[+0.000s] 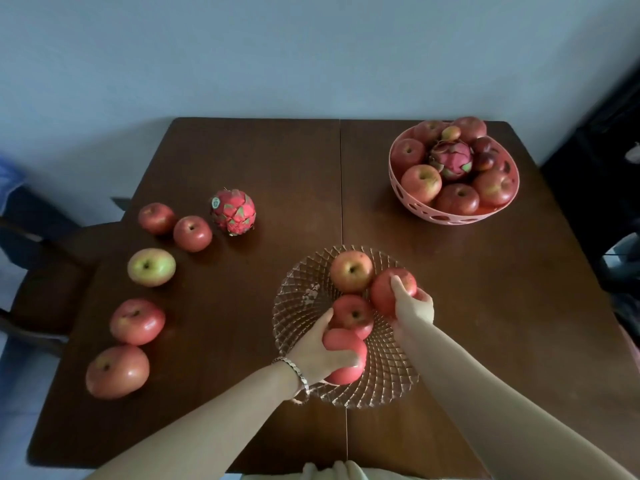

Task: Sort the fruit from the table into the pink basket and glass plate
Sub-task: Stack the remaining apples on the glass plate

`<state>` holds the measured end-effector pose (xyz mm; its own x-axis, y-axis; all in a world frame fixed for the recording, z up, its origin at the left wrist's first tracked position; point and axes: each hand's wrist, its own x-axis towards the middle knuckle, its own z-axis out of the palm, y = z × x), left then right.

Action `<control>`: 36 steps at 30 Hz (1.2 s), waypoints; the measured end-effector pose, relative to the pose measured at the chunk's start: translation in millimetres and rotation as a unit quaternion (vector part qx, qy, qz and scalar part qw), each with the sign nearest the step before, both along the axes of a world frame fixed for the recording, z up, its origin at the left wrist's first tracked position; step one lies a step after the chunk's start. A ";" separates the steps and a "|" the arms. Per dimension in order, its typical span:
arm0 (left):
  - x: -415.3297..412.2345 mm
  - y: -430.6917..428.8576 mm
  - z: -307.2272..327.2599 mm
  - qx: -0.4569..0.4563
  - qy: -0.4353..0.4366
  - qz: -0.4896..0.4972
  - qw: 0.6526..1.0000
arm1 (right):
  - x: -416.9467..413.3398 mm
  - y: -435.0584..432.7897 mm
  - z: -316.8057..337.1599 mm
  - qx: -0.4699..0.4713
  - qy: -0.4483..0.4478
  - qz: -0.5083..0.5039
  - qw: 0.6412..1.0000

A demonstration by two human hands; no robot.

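With two red apples already lying in the clear cut-glass plate (304, 299), I have my left hand (322, 348) clamped on a red apple (346, 355) over its near rim and my right hand (412, 306) gripping another (388, 289) at its right edge. I judge this the placing step: both need settling without knocking the others, then five apples and the pink dragon fruit (233, 212) wait on the dark wooden bench (242, 150), well apart from the full pink basket (450, 216).

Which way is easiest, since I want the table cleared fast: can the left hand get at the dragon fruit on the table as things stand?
Probably not at once: the left hand is closed on an apple over the glass plate. The path to the dragon fruit looks free.
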<state>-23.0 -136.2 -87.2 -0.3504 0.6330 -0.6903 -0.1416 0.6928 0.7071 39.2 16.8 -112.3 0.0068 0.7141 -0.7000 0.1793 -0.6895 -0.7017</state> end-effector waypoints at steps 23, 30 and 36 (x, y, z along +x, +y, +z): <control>10.7 1.2 13.4 0.033 0.131 0.004 0.991 | 29.5 -38.4 76.9 -0.032 -0.054 0.496 0.866; 12.1 -1.7 36.2 0.133 0.282 -0.114 0.943 | 54.7 -33.9 54.6 -0.119 0.159 0.378 0.904; -3.8 11.2 14.5 0.032 0.175 0.039 0.983 | 71.6 -25.1 35.7 -0.127 0.080 0.238 0.960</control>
<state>-26.7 -125.0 -72.7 -0.6079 0.6340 -0.4781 0.0679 0.6414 0.7642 110.8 -8.3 -76.6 -0.3990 0.4166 -0.8169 0.4204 -0.7086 -0.5667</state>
